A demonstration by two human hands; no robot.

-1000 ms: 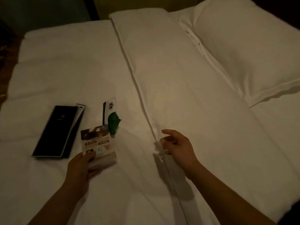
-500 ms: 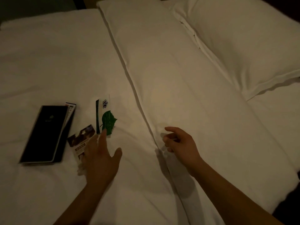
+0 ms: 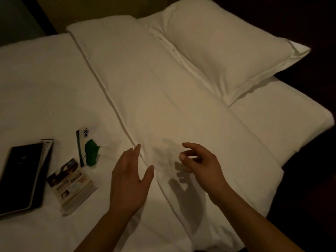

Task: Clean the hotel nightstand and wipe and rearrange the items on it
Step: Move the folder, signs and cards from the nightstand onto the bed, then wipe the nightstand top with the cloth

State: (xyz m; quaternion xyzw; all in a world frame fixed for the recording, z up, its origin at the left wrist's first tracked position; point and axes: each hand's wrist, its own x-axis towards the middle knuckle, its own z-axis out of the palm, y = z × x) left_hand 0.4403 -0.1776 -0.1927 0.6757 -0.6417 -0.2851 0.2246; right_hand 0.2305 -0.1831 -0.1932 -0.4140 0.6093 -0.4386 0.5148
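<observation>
Leaflets [image 3: 71, 184] lie on the bed [image 3: 45, 79] beside the left hand [image 3: 129, 180], held spread; right hand [image 3: 201, 166] hovers loosely curled, empty.

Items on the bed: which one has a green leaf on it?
The narrow white card with a dark green edge stripe. The brochure stack shows photos instead, and the folder is black.

A white-sheeted bed [image 3: 45, 79] carries a plump white pillow [image 3: 227, 51] at far right and a white folded duvet [image 3: 154, 88] down its middle; at left lie a flat black folder [image 3: 21, 175], a fanned stack of printed leaflets [image 3: 72, 186] beside it, a white green-leaf card [image 3: 87, 148].
</observation>
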